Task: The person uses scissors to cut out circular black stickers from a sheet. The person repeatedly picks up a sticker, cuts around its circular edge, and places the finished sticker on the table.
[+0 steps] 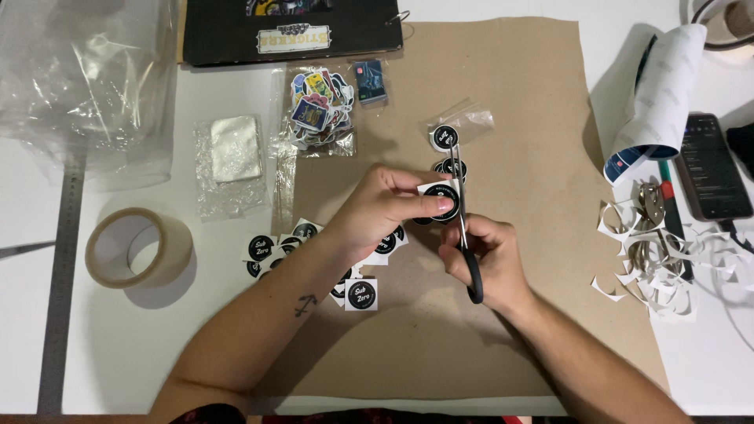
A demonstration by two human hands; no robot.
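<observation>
Scissors [464,228] gripped in the right hand [483,259] meet a round black sticker [441,199] — pinched between left hand [385,208] fingertips — over brown paper [518,118].

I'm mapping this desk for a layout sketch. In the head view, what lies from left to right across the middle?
Tape roll → clear packet with a white block → left hand holding a round black sticker → right hand with scissors → white paper offcuts → black phone.
</observation>
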